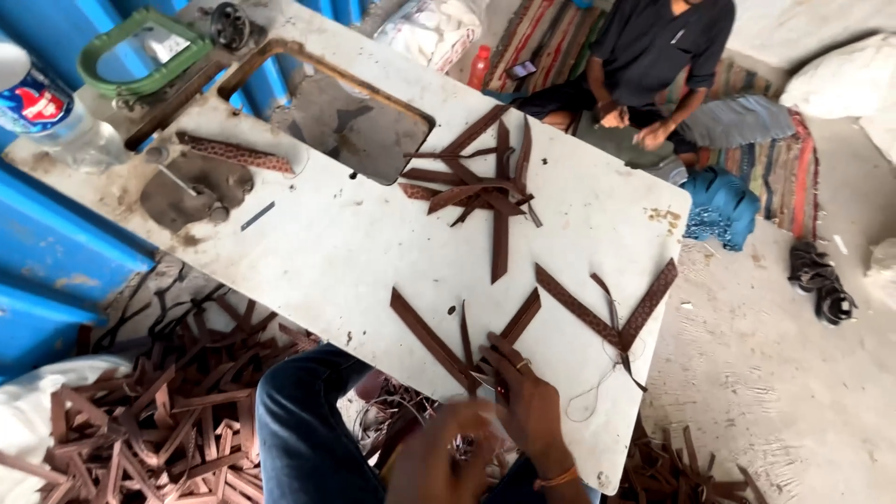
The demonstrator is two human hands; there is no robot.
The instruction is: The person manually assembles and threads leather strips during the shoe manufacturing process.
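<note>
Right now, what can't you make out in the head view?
- Left hand: motion-blurred; grip unreadable.
- Right hand: fingers on brown strips; small metal item beneath too small to identify.
- Strip heap on floor: cut off by bottom edge, partly behind the knee.

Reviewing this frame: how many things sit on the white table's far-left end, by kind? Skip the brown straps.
On the white table, far-left end:
Plastic bottle: 1
Green-framed mirror: 1
Grey metal piece: 1
Total: 3
The brown straps lie piled and overlapping. The person's right hand rests on straps at the near edge; the left hand is blurred.
</note>
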